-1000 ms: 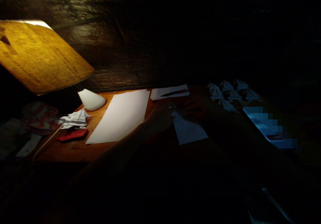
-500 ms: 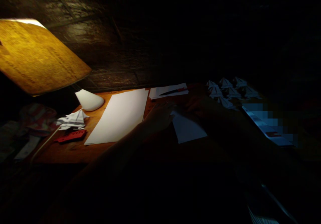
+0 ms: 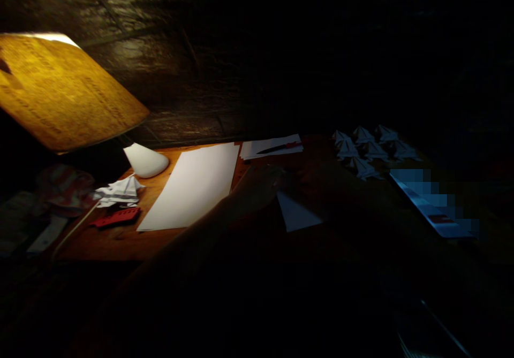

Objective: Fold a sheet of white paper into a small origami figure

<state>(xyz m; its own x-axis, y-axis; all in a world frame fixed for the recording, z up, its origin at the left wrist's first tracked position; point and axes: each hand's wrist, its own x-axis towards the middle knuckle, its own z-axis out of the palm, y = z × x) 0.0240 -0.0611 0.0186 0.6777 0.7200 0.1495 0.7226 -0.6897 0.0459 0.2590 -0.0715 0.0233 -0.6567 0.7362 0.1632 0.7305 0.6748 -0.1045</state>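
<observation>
A small white sheet [image 3: 297, 214], smooth, flat and cut to a slanting point at its near end, lies on a warm orange-brown wooden table [image 3: 120, 240] with its far corner tucked under the left hand [image 3: 261, 185]. That hand rests on top of the corner, knuckles up. The right hand [image 3: 321, 179] sits just beside it on the sheet's far edge. Both are deep in shadow, so I cannot tell whether the fingers pinch the paper or only press on it. Just left of the left hand a large white sheet [image 3: 193, 185] lies flat and plain, a long rectangle catching the light. Beyond both hands is a thin stack of sheets [image 3: 263, 149] with a slim dark tool [image 3: 279, 147], red at one end, lying across it. Further right of the right hand stands a cluster of small folded paper figures [image 3: 369, 149], pointed and winged, and nearer a long blue-printed strip [image 3: 433, 205]. Well left of the left hand are a smooth white cone [image 3: 146, 160], a crumpled folded paper [image 3: 118, 189] and a flat red piece [image 3: 116, 216]. Above these hangs a tilted amber lampshade [image 3: 64, 90] of grainy texture. Behind the table is a dark rough wall [image 3: 168, 69], and the room around is nearly black.
</observation>
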